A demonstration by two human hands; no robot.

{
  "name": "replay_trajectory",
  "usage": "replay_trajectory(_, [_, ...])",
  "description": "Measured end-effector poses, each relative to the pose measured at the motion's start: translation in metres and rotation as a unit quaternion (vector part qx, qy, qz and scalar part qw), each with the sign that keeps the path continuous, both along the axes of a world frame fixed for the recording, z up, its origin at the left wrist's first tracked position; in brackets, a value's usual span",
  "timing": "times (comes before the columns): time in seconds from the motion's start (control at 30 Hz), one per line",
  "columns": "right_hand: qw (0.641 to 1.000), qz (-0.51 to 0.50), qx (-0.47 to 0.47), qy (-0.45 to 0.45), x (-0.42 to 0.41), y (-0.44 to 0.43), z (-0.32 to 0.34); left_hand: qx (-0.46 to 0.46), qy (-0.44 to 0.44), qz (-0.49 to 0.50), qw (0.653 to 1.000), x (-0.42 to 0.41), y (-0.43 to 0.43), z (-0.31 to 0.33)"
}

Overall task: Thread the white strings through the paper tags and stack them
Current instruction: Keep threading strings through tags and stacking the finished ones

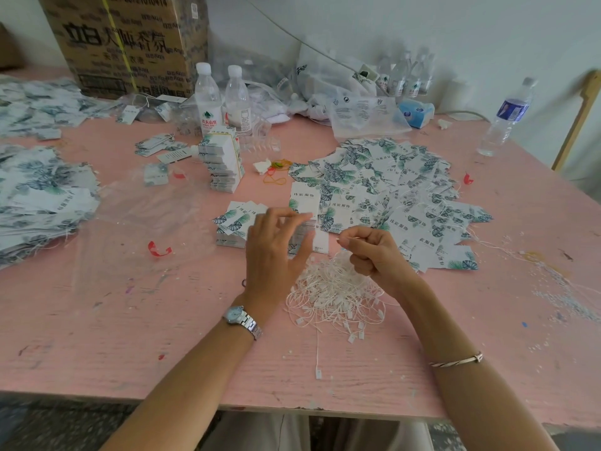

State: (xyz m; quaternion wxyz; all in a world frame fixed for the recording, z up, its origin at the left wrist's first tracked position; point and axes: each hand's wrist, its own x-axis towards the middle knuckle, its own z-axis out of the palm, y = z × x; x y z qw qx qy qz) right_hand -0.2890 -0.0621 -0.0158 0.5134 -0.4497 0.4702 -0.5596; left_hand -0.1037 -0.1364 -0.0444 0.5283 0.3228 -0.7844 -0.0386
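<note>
Left hand point(270, 252), blurred, partly covers a tag point(322, 244); right hand point(374, 252) pinches string point(338, 257)

Your table, by the numbers.

You show two hands: left hand point(273, 252) with one wristwatch point(234, 314), right hand point(374, 252) with one bracelet point(455, 361). You have one heap of white strings point(335, 294), paper tags point(390, 183) past counting, one tall banded tag stack point(224, 161), one cardboard box point(130, 43), two white-capped bottles point(208, 99), one blue-labelled bottle point(507, 115), one blue tissue pack point(416, 113), three red scraps point(158, 249), and small back bottles point(406, 76) too blurred to count.
</note>
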Motion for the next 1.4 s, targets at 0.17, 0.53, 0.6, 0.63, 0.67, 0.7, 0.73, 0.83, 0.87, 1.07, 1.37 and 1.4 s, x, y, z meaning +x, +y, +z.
replay_trajectory(0.17, [1.0, -0.005, 0.005, -0.014, -0.002, -0.001, -0.001, 0.018, -0.087, 0.095, 0.992, 0.009, -0.017, -0.004])
replay_trajectory(0.53, [1.0, -0.005, -0.003, 0.002, -0.001, -0.001, -0.002, -0.048, -0.076, 0.112, 0.99, 0.013, -0.02, 0.001])
replay_trajectory(0.6, [1.0, -0.014, -0.003, 0.002, 0.0, -0.001, -0.002, -0.086, -0.059, 0.116, 0.988, 0.014, -0.019, 0.003])
replay_trajectory(0.63, [1.0, -0.021, -0.002, 0.003, 0.0, -0.001, -0.002, -0.107, -0.05, 0.116, 0.986, 0.014, -0.018, 0.004])
replay_trajectory(0.67, [1.0, -0.029, -0.002, 0.005, 0.001, -0.001, -0.001, -0.126, -0.041, 0.115, 0.984, 0.014, -0.017, 0.004])
replay_trajectory(0.7, [0.999, -0.037, -0.002, 0.006, 0.001, -0.002, -0.001, -0.145, -0.033, 0.114, 0.982, 0.013, -0.016, 0.005])
replay_trajectory(0.73, [0.999, -0.043, -0.003, 0.005, 0.0, -0.002, -0.001, -0.16, -0.027, 0.115, 0.98, 0.013, -0.016, 0.005])
replay_trajectory(0.83, [0.999, -0.052, -0.006, 0.001, 0.001, -0.001, 0.001, -0.183, -0.004, 0.119, 0.976, 0.014, -0.017, 0.005])
replay_trajectory(0.87, [0.998, -0.056, -0.006, -0.002, 0.001, -0.001, 0.001, -0.19, 0.006, 0.118, 0.975, 0.014, -0.017, 0.005])
replay_trajectory(1.07, [0.995, -0.095, -0.028, -0.025, -0.001, -0.001, 0.002, -0.248, 0.017, 0.066, 0.966, 0.012, -0.014, 0.002])
replay_trajectory(1.37, [0.996, -0.081, -0.038, -0.01, -0.001, 0.0, 0.001, -0.285, 0.009, -0.007, 0.958, 0.011, -0.008, 0.003])
replay_trajectory(1.4, [0.995, -0.086, -0.039, -0.015, -0.002, 0.0, 0.001, -0.294, -0.001, -0.023, 0.956, 0.01, -0.007, 0.003])
